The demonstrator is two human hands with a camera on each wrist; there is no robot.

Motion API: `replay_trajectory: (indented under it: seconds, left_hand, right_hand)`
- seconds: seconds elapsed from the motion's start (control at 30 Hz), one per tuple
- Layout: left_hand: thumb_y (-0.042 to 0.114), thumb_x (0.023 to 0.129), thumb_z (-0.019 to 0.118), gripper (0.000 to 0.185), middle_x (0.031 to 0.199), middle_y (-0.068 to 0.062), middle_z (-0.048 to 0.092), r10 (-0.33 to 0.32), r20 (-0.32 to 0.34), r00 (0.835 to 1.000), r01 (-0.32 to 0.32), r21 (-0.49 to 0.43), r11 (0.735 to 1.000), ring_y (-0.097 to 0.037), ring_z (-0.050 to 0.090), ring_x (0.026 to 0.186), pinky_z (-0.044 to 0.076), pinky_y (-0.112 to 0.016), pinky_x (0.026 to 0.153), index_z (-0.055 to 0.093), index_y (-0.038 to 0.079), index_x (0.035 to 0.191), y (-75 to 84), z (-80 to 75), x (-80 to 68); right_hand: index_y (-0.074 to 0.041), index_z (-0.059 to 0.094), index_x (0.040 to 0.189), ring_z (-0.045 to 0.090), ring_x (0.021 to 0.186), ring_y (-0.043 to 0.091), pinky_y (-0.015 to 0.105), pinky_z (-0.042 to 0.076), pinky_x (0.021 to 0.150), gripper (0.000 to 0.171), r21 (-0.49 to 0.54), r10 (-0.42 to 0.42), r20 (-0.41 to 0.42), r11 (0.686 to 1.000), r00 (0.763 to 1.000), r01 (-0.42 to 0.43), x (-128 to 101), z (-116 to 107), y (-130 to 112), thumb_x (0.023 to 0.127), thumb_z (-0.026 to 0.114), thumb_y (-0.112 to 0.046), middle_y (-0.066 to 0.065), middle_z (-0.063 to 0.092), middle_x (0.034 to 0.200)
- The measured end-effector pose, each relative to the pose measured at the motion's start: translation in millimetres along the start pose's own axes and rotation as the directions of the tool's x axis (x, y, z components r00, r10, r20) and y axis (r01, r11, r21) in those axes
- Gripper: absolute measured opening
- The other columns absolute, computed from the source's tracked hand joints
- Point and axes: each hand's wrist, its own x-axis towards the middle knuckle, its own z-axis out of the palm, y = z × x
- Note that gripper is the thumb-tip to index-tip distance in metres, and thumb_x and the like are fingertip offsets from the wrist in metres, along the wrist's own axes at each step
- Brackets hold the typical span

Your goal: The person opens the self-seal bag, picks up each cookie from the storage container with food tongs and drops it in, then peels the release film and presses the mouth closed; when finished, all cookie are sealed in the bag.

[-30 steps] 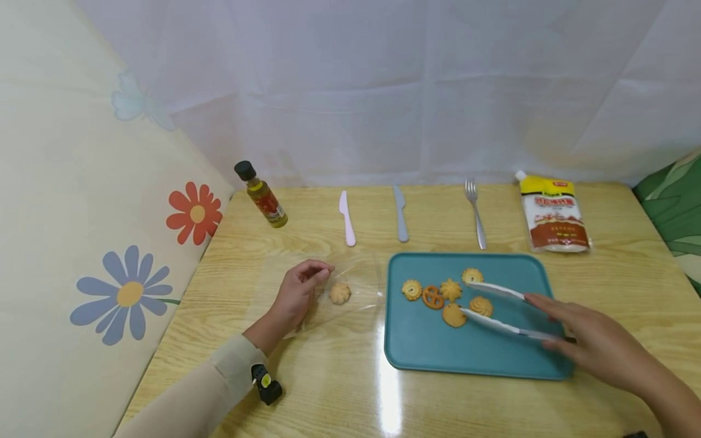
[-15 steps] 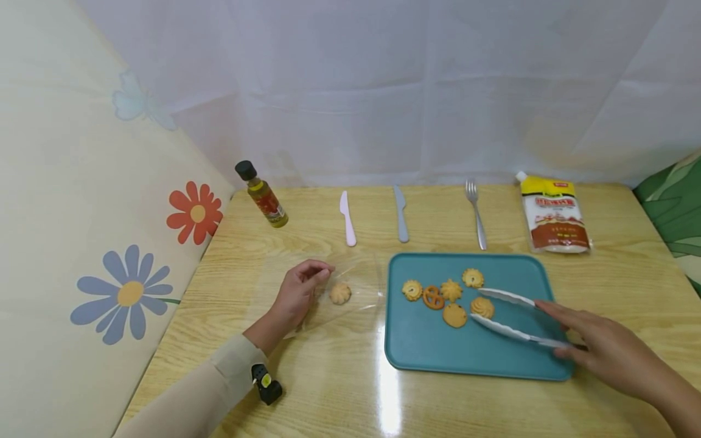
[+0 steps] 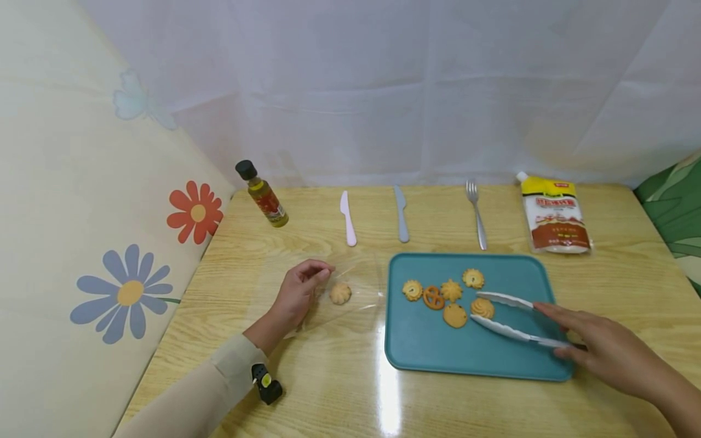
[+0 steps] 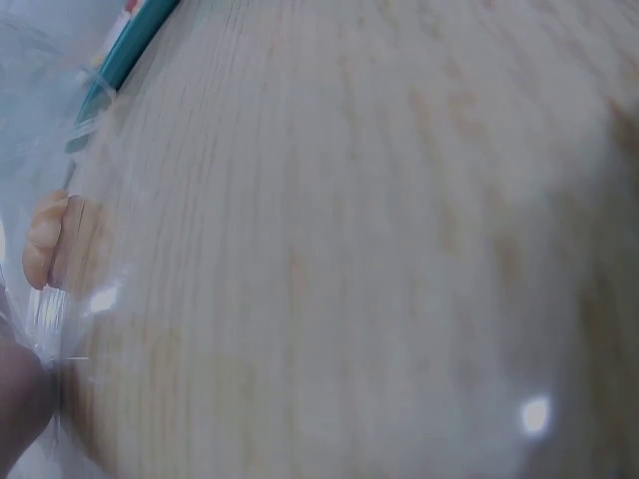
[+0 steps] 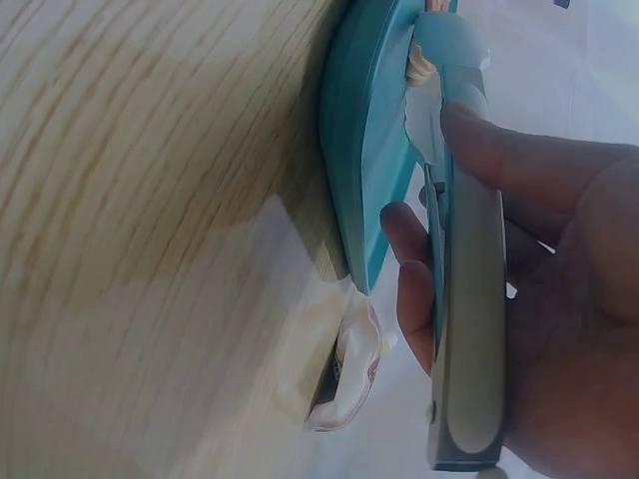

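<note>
While two hands work: a person sits at a wooden tabletop [image 3: 328,389] with cookies.
Right hand: the right hand [image 3: 608,353] grips white tongs [image 3: 509,319], fingers curled round the handles so the tips can squeeze.
Tongs: the two tips sit on either side of a swirl cookie [image 3: 482,308], close to it; they may be touching it, but that is hard to tell.
Tray: the teal tray [image 3: 471,359] holds five cookies in a bunch, which keeps crumbs off the wood.
Left hand: the left hand [image 3: 296,295] pinches the edge of a clear plastic bag [image 3: 361,274], fingers together on it, likely to keep the mouth lifted.
Bag: one cookie in the bag [image 3: 340,293] lies flat on the tabletop, just beside the fingers.
Back row: an oil bottle [image 3: 261,194], a pink knife [image 3: 347,218], a grey knife [image 3: 401,213], a fork [image 3: 475,213] and a sauce pouch [image 3: 553,213] lie well apart from the hands.
</note>
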Motion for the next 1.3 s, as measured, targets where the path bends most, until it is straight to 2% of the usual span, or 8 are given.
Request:
replay_trajectory:
  seconds: [0.17,0.3,0.53,0.73,0.93,1.17,1.3]
  left_hand:
    - [0.002,0.102,0.062,0.016,0.107,-0.002,0.072,0.007,-0.005,1.0,-0.007,-0.001,1.0,-0.013,0.062,0.104,0.051,-0.024,0.092,0.074,0.012,0.099,0.1,0.4,-0.4]
    - [0.002,0.102,0.063,0.016,0.108,-0.005,0.072,0.012,-0.008,1.0,-0.012,0.002,1.0,-0.013,0.063,0.104,0.051,-0.024,0.091,0.074,0.012,0.1,0.2,0.6,-0.3]
    - [0.002,0.102,0.063,0.016,0.106,0.0,0.071,0.015,-0.003,1.0,-0.015,-0.002,1.0,-0.013,0.062,0.104,0.051,-0.023,0.091,0.074,0.013,0.099,-0.5,0.2,0.1]
    - [0.001,0.101,0.063,0.016,0.107,-0.004,0.071,0.014,-0.009,1.0,-0.014,-0.005,1.0,-0.013,0.062,0.103,0.051,-0.023,0.091,0.075,0.012,0.099,-0.4,0.4,-0.1]
    - [0.002,0.102,0.063,0.017,0.105,0.002,0.071,0.016,-0.011,1.0,-0.016,0.012,1.0,-0.012,0.062,0.103,0.051,-0.023,0.09,0.074,0.014,0.099,0.3,-1.2,-1.7]
    - [0.0,0.101,0.063,0.017,0.103,0.0,0.072,0.027,-0.03,0.999,-0.027,0.018,0.999,-0.012,0.062,0.1,0.051,-0.022,0.088,0.074,0.012,0.098,0.8,-1.1,-4.3]
    - [0.002,0.101,0.064,0.015,0.102,0.005,0.072,0.014,-0.025,1.0,-0.013,0.04,0.999,-0.012,0.061,0.1,0.05,-0.022,0.086,0.074,0.013,0.098,1.7,1.0,-2.8]
  right_hand:
    - [-0.015,0.048,0.155,0.067,0.105,0.025,0.053,0.057,0.082,0.078,-0.006,-0.014,-0.008,1.0,1.0,0.014,0,-1,0,0.086,0.083,-0.022,0.021,0.064,0.136]
    - [-0.014,0.049,0.154,0.065,0.099,0.019,0.048,0.057,0.078,0.077,-0.012,-0.018,-0.012,1.0,1.0,0.018,1,-4,0,0.086,0.084,-0.022,0.018,0.066,0.133]
    - [-0.014,0.049,0.154,0.06,0.093,0.013,0.038,0.053,0.074,0.076,-0.011,0.001,0.007,1.0,1.0,-0.001,3,-8,-3,0.087,0.083,-0.022,0.012,0.067,0.129]
    - [-0.015,0.048,0.155,0.054,0.086,0.008,0.029,0.047,0.068,0.077,-0.04,-0.009,0.003,0.999,1.0,0.009,4,-10,-7,0.087,0.083,-0.024,-0.003,0.068,0.112]
    - [-0.018,0.047,0.156,0.051,0.08,0.006,0.027,0.043,0.064,0.077,-0.046,-0.039,-0.012,0.998,0.999,0.038,10,-14,-13,0.087,0.083,-0.024,-0.008,0.063,0.101]
    - [-0.02,0.045,0.157,0.057,0.086,0.009,0.033,0.047,0.066,0.078,-0.038,-0.07,0.001,0.997,0.998,0.07,22,-20,-20,0.088,0.083,-0.022,-0.003,0.068,0.107]
    - [-0.02,0.047,0.156,0.059,0.087,0.008,0.033,0.048,0.067,0.078,-0.039,-0.091,-0.019,0.995,0.996,0.09,25,-20,-24,0.087,0.083,-0.021,-0.004,0.068,0.107]
